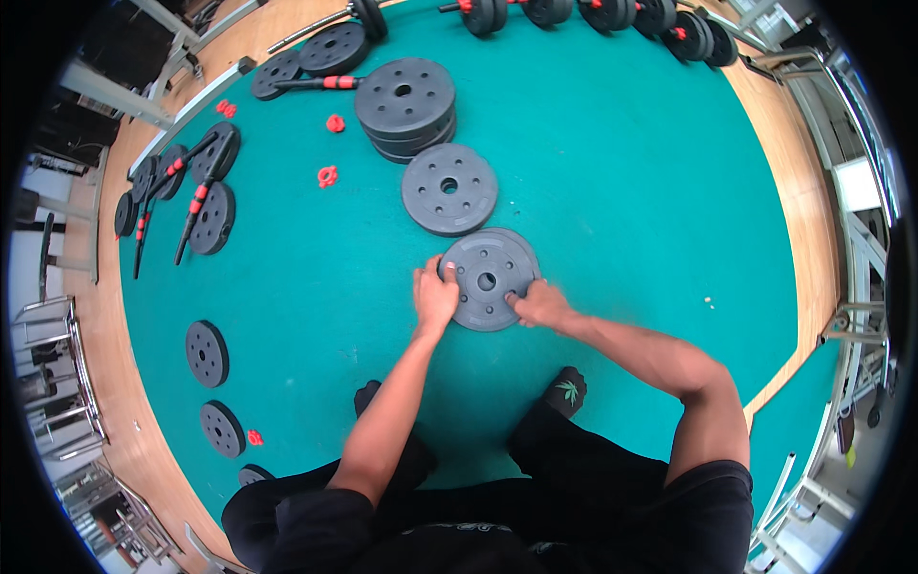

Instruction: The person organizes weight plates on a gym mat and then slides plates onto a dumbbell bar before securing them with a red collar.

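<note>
Both my hands grip a dark grey weight plate (486, 258) by its opposite edges. At its left rim is my left hand (437, 295), thumb on top and fingers curled round the edge. My right hand (541, 304) holds the lower right rim the same way. Part of another plate (521, 241) shows beneath it at the upper right; whether the two touch I cannot tell. Just beyond lies a separate grey plate (449, 201), and behind that a stack of larger plates (405, 81).
A green mat (631, 239) covers the floor. Dumbbell bars (198, 199) and plates (212, 220) lie at the left, with red collars (327, 176) nearby. Assembled dumbbells (612, 11) line the far edge. My socked feet (566, 390) stand close to the held plate.
</note>
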A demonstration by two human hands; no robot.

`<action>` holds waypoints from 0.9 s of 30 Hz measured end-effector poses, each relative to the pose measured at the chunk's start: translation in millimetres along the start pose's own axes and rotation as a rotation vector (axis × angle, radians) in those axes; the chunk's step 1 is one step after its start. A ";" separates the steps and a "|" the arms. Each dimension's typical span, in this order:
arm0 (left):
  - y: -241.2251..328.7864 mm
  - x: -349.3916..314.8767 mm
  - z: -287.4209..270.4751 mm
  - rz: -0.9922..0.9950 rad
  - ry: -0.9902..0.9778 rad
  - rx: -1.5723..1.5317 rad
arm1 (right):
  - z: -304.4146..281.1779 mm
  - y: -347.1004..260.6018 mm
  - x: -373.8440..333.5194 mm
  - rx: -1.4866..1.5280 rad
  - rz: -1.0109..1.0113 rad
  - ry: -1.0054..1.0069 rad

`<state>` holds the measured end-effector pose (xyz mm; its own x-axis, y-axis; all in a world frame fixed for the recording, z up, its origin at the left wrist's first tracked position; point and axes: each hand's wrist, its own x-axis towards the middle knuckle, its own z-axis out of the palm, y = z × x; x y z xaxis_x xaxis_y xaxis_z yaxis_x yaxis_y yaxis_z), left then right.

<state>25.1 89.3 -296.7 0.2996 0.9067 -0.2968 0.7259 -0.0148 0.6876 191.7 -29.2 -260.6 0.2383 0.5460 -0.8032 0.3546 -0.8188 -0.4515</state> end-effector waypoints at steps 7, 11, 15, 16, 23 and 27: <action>-27.9 -27.4 -7.4 0.007 0.224 -0.118 | 32.0 -34.7 -43.7 0.349 0.102 0.011; -14.3 -26.8 -27.8 0.051 0.234 -0.170 | 21.5 -52.4 -55.7 0.356 0.073 0.023; 31.0 29.1 -55.1 0.197 0.200 -0.019 | 17.9 -42.0 4.4 0.328 -0.227 0.320; 42.5 50.0 -58.2 0.220 0.170 -0.033 | 9.5 -42.0 24.7 0.247 -0.275 0.385; 37.4 122.4 -19.5 0.169 0.210 0.202 | -63.1 -94.4 70.4 0.103 -0.302 0.349; 26.9 132.3 -11.0 0.308 0.217 -0.200 | -68.8 -96.4 79.3 0.110 -0.294 0.323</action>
<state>77.4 213.5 -310.1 0.3312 0.9406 0.0742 0.4821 -0.2363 0.8436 238.6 105.2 -254.0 0.4179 0.7711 -0.4804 0.3548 -0.6253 -0.6951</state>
